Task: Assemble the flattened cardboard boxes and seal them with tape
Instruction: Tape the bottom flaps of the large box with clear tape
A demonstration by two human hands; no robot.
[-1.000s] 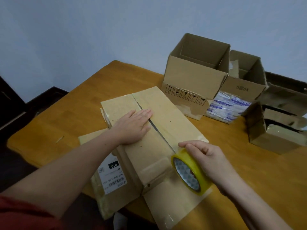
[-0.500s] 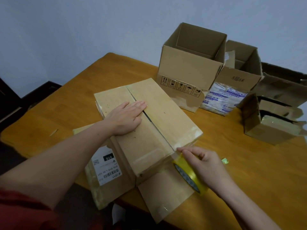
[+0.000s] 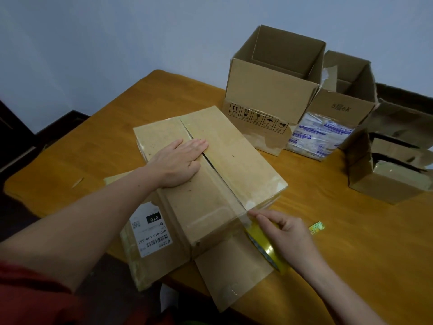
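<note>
The right hand (image 3: 288, 233) grips a yellow roll of clear tape (image 3: 267, 247) at the near end of the closed brown cardboard box (image 3: 234, 156), at its centre seam. The left hand (image 3: 178, 163), fingers straight, presses flat on the box top beside the seam. Beyond the box stand a tall open-topped cardboard box (image 3: 269, 90) and a smaller open cardboard box (image 3: 344, 102). To its right, a small yellow-green scrap (image 3: 316, 227) lies on the orange wooden table (image 3: 351, 242).

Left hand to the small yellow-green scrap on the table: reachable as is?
Probably not cleanly. The scrap lies past the right hand, which holds the tape roll; the left hand, flat on the box, would have to cross it.
</note>
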